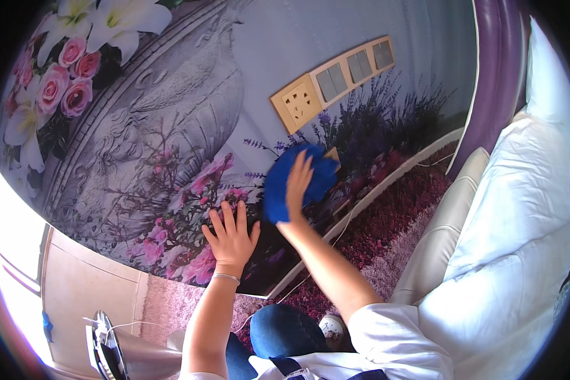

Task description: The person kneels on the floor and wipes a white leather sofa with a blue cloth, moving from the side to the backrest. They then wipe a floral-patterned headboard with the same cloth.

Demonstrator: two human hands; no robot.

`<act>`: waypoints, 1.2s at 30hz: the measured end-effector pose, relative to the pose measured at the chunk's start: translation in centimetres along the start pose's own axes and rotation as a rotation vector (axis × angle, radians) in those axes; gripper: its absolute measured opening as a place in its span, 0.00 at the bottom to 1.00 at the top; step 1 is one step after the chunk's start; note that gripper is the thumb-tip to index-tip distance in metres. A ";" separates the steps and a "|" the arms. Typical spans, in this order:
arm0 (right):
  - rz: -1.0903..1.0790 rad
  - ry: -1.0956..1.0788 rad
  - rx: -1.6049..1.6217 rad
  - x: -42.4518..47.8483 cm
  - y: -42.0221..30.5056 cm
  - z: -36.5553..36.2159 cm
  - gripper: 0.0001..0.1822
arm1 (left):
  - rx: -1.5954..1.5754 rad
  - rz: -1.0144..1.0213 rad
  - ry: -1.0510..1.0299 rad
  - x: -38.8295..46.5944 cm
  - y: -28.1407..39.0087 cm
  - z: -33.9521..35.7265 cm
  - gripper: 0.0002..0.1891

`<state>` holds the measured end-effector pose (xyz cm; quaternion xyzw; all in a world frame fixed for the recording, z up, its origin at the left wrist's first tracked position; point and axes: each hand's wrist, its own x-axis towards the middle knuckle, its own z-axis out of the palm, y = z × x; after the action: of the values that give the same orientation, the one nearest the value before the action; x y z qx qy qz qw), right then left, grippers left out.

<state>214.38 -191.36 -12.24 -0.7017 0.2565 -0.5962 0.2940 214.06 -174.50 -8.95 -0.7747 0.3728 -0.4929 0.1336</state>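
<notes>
My left hand (232,237) rests against a printed wall mural (171,95), palm towards it and fingers spread. A silvery bangle circles that wrist. To its right, my right hand (299,187) presses a blue cloth (280,190) to the mural, somewhat blurred. The cloth bunches around the palm and partly covers a small wood-coloured plate (334,156) on the wall. Above the cloth sits a gold-toned socket (298,103), joined to a row of grey wall switches (332,81).
A white baseboard (365,197) edges the wall above a red and pink shaggy carpet (384,251). A thin white cable (344,228) runs along it. On the right stand a bed with white bedding (494,237) and a purple padded headboard (498,71). My denim-clad knee (285,332) is below.
</notes>
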 end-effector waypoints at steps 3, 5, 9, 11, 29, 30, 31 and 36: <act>-0.158 -0.213 -0.238 -7.2 1.0 1.6 0.32 | 0.195 0.098 -0.084 -0.4 0.9 1.1 0.33; -0.104 -0.300 -0.102 -6.3 -1.4 -0.4 0.33 | 0.180 0.115 -0.079 -1.6 -0.3 1.4 0.34; -0.083 -0.135 -0.260 -0.2 2.5 0.6 0.34 | 0.025 0.028 -0.038 -0.8 1.0 0.5 0.35; 0.043 -0.044 -0.178 4.1 4.3 0.2 0.32 | 0.023 0.022 -0.013 -0.6 1.2 0.5 0.35; 0.034 -0.092 -0.222 -1.3 4.4 -0.9 0.32 | 0.062 0.015 -0.012 -0.4 1.6 0.7 0.36; 0.115 -0.052 -0.047 0.0 3.2 -1.8 0.34 | 0.083 0.021 -0.021 -0.9 0.9 0.7 0.36; 0.120 -0.001 -0.002 1.3 3.7 -2.1 0.36 | 0.083 0.023 -0.015 -0.8 0.9 0.6 0.36; 0.335 0.159 0.341 4.2 5.0 -2.8 0.44 | 0.077 0.014 -0.022 -0.8 1.0 0.8 0.36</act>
<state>212.21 -198.09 -12.65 -0.5405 0.2872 -0.6271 0.4818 214.07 -174.80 -10.42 -0.7716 0.3576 -0.4975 0.1708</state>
